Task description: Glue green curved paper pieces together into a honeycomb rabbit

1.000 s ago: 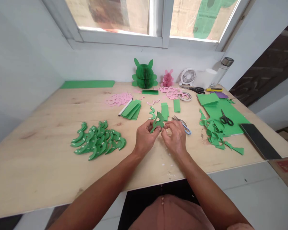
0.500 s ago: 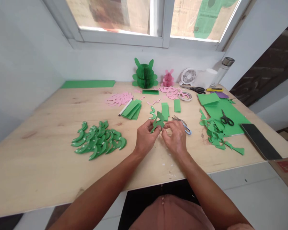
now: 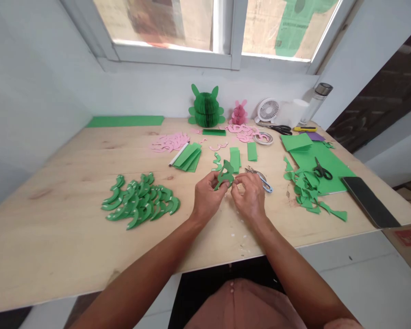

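Observation:
A curvy green paper cutout point(image 3: 227, 168) is pinched in my left hand point(image 3: 206, 195), above the middle of the table. The thumb and fingertips of my right hand point(image 3: 250, 195) are pressed together at its lower right edge; what lies between them is too small to make out. Just beyond the right hand lie metal snips with a blue handle point(image 3: 267, 187). A wavy green paper strip point(image 3: 217, 161) lies past the left fingers. To the left is a heap of curved green paper pieces point(image 3: 144, 200), many bearing small white patches.
Folded green papers point(image 3: 188, 157) lie beside a white pen point(image 3: 178, 153). Pink cutouts point(image 3: 171, 141) and a tape roll point(image 3: 263, 138) are farther back. Green scraps point(image 3: 307, 188), black scissors point(image 3: 322, 170) and a phone point(image 3: 370, 202) are on the right. Honeycomb paper figures, one green point(image 3: 206, 109), stand at the wall.
Both hands stay in nearly the same place with the green cutout. The cutout and fingertips shift only very slightly, and the whole view moves a little.

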`<state>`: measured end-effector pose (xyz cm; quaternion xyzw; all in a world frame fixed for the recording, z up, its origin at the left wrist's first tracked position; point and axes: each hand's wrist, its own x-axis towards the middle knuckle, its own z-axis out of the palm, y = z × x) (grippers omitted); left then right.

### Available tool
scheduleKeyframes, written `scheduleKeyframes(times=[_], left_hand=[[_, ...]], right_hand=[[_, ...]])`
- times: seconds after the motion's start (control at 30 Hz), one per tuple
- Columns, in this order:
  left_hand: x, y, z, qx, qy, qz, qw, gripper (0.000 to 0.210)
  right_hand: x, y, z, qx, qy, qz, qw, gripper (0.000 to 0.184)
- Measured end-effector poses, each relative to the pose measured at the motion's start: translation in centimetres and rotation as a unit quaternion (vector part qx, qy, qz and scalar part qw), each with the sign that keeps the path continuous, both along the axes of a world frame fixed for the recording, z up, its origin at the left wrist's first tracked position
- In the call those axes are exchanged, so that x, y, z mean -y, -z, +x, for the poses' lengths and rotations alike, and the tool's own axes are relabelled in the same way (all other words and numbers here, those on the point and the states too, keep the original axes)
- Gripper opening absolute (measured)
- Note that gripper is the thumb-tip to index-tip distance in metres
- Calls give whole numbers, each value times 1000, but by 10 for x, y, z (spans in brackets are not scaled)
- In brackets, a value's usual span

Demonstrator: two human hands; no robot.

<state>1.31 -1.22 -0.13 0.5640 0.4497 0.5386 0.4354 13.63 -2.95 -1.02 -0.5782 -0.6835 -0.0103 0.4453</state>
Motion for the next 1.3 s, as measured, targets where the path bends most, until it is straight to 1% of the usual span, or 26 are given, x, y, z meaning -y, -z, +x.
scheduleKeyframes(times=[0.3,0.7,0.9,1.07,1.3], left_hand=[[1,-2,0,-18,-11,7,1000,9],[3,2,-1,-92,-18,67,993,10],[5,3,-2,-142,-34,78,986,12],[5,4,-1,-134,-31,77,987,11],[3,1,1,-51,1,25,998,8]], right_hand=[[1,-2,-1,-1,-8,12,1000,7],[1,-3,-3,-39,-1,-3,999,9],[0,-3,-3,-56,4,-9,998,10],[0,-4,-4,-77,2,-21,997,11],[-1,-6,-3,-123,-17,-53,991,9]])
